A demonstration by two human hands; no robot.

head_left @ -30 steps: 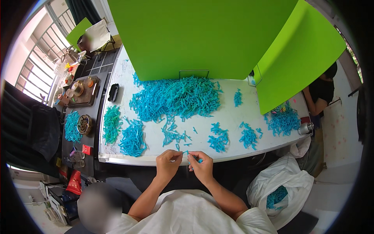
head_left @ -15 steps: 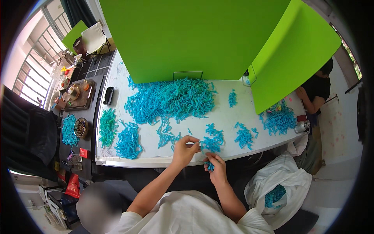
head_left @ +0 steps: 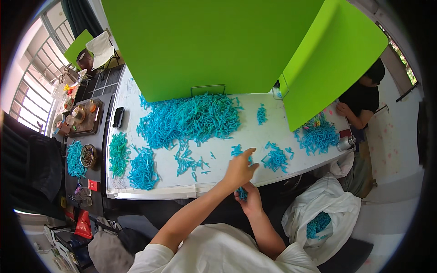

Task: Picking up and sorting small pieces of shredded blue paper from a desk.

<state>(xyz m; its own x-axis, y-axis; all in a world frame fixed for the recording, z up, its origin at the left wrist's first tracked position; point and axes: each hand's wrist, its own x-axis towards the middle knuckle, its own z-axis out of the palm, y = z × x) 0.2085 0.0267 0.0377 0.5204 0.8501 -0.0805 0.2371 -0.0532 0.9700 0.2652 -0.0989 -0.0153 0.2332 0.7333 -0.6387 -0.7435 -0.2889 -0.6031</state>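
My left hand hovers over a small pile of blue plastic pieces near the table's front edge. Its thumb and index finger are apart, and nothing shows between them; the hand covers most of that pile. Just below it, at the edge, my right hand is closed around several small blue pieces, partly hidden by its fingers. Another little pile lies to the right of my left hand. Behind my hands, a large heap of blue and teal pieces spreads along the foot of a green panel.
A second green panel slants at the right; beyond it sits a person in black. More piles lie on the white table, left and right. A white sack of pieces stands at the lower right. A dark side table holds a tray.
My left hand has moved right, over the small pile, and its fingers have spread. My right hand stays closed on its pieces. The whole view has shifted slightly.
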